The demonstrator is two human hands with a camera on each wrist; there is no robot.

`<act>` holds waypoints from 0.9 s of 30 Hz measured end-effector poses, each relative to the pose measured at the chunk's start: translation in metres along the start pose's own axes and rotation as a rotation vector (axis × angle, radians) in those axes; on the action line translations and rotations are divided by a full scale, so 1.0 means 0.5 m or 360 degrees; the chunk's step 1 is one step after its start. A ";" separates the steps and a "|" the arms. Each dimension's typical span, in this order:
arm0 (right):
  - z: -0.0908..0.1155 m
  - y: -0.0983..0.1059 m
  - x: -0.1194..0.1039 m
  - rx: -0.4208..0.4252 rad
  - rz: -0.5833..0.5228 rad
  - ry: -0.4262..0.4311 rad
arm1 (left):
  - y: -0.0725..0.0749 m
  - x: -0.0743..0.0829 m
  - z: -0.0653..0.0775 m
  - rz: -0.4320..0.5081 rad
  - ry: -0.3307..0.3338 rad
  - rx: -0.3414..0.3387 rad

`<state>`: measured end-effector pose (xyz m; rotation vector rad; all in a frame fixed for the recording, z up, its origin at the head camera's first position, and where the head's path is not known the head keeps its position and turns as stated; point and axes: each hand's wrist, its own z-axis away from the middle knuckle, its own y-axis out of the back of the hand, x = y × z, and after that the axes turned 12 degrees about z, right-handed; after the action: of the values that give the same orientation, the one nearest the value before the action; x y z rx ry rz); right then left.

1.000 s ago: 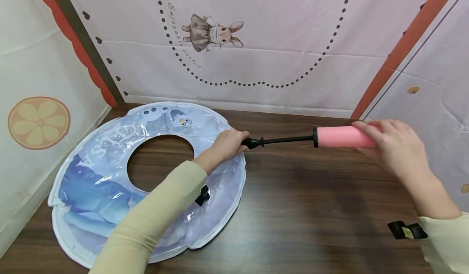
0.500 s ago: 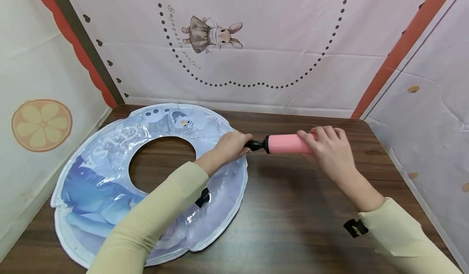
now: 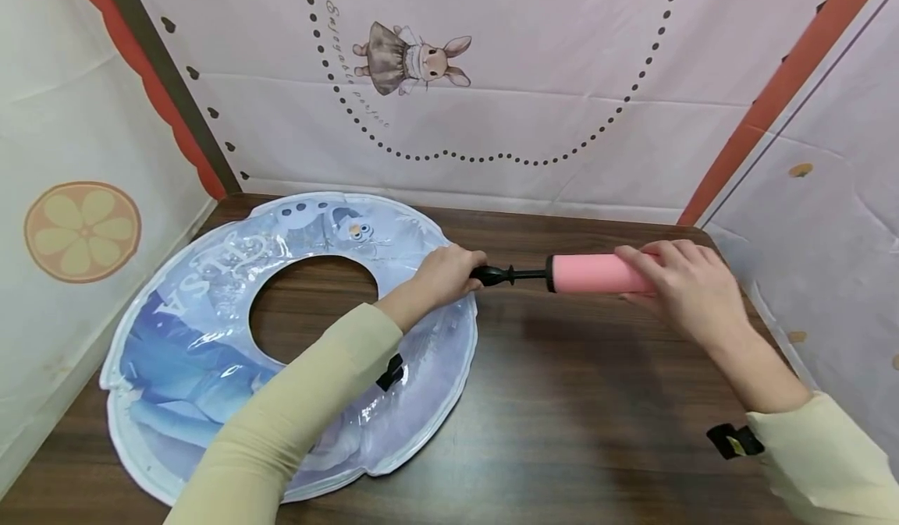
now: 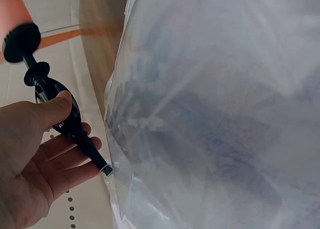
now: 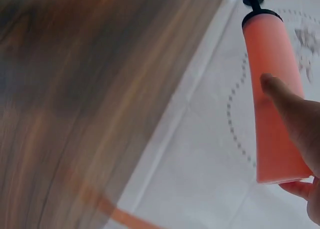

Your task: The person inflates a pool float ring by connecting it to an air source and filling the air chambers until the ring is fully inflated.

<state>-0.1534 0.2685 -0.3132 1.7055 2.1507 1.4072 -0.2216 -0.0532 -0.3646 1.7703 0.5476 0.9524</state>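
Pump (image 3: 562, 274): 1 hand pump w/ pink barrel and black rod, held level just above the table (image 3: 597, 400), between both hands, nozzle end at the right edge of the swim ring (image 3: 211, 353). Rod shows only a short stretch between barrel and black nozzle piece.

Count: 1 pump, 1 swim ring, 2 hands, 2 beige sleeves, 2 black wrist straps (one per arm).

Swim ring is blue/white printed plastic, mostly flat and wrinkled, lying on the left half of the table w/ bare wood showing through its centre hole.

Surface & room: dark wood-grain table, boxed in by pale printed cloth on 3 sides. Back cloth has a rabbit print (image 3: 414, 61) and a dotted curve; left cloth has an orange slice print (image 3: 83, 231); red/orange bands run along the cloth edges.

Left hand (image 3: 445, 271): fingers (image 4: 70, 156) and thumb curled round the black nozzle piece, its tip touching the ring's edge, per left wrist view.

Right hand (image 3: 684, 291): fingers (image 3: 642, 260) wrapped over the far end of the pink barrel, thumb pressed along its side in the right wrist view.
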 end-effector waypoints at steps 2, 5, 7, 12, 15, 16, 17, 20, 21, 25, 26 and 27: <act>0.014 0.014 0.025 0.0032 0.0005 -0.0042 | 0.002 -0.002 -0.001 0.0005 0.0014 -0.0004; 0.036 0.031 0.055 0.0091 0.0043 -0.0110 | 0.004 -0.008 -0.001 -0.0013 0.0038 0.0009; 0.045 0.036 0.063 0.0122 0.0078 -0.0125 | 0.003 -0.011 -0.002 -0.0017 0.0045 0.0017; 0.025 0.020 0.022 0.0145 0.0114 -0.0061 | -0.001 -0.003 -0.006 -0.0014 -0.0010 0.0023; -0.010 0.002 -0.021 0.0168 0.0149 -0.0007 | -0.002 0.007 -0.008 -0.0012 -0.0038 0.0045; -0.021 -0.003 -0.035 0.0182 0.0166 0.0005 | -0.002 0.009 -0.008 -0.0015 -0.0040 0.0053; -0.030 -0.008 -0.046 0.0178 0.0179 0.0016 | -0.003 0.010 -0.008 -0.0017 -0.0040 0.0061; -0.048 -0.025 -0.074 0.0192 0.0189 0.0025 | -0.005 0.010 -0.007 -0.0011 -0.0050 0.0076; -0.051 -0.030 -0.080 0.0201 0.0184 0.0022 | -0.005 0.009 -0.006 0.0000 -0.0053 0.0081; -0.058 -0.037 -0.084 0.0157 0.0154 0.0010 | -0.003 0.008 -0.005 0.0017 -0.0047 0.0108; -0.057 -0.036 -0.080 0.0139 0.0136 0.0004 | -0.002 0.008 -0.006 0.0015 -0.0038 0.0108; -0.054 -0.035 -0.074 0.0117 0.0120 0.0000 | -0.001 0.008 -0.006 0.0014 -0.0028 0.0104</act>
<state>-0.1669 0.2230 -0.3262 1.8302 2.1863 1.3610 -0.2218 -0.0483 -0.3634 1.8389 0.5659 0.9333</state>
